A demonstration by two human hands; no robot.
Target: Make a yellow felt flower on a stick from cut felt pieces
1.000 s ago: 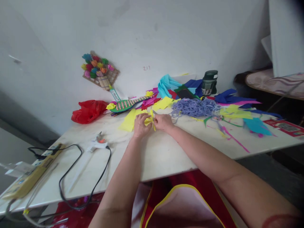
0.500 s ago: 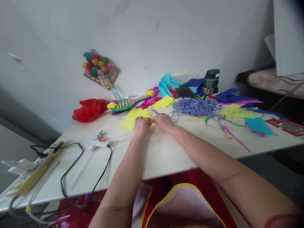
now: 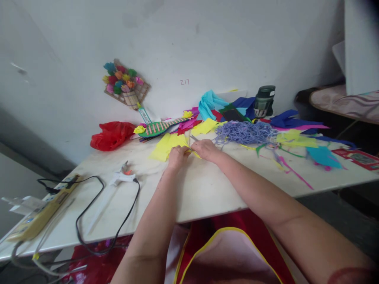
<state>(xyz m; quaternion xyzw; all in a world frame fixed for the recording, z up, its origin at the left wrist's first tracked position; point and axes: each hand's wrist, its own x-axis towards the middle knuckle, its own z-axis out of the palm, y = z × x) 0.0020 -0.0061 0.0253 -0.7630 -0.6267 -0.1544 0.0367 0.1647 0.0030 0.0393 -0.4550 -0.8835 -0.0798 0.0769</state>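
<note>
My left hand (image 3: 178,156) and my right hand (image 3: 205,149) meet close together over the table, fingers pinched. Between the fingertips is a small piece of yellow crepe paper (image 3: 195,154), with part of it showing under my right fingers. A thin pale stick (image 3: 189,138) stands up just behind the fingertips; I cannot tell if it is held. Beside my left hand lies a larger yellow crepe paper sheet (image 3: 162,148). The tip of a grey tool (image 3: 194,138) shows behind my right hand, which hides the rest.
Left on the table (image 3: 204,197) are a white glue gun (image 3: 122,178) with a black cord and a yellow power strip (image 3: 44,213). A red plastic bag (image 3: 112,136), a green decorated craft (image 3: 161,127), purple yarn (image 3: 245,132), paper scraps and a dark bottle (image 3: 263,101) line the back.
My right hand has shifted slightly, its knuckles a little higher. More of the yellow paper shows below its fingers. My left hand is almost where it was.
</note>
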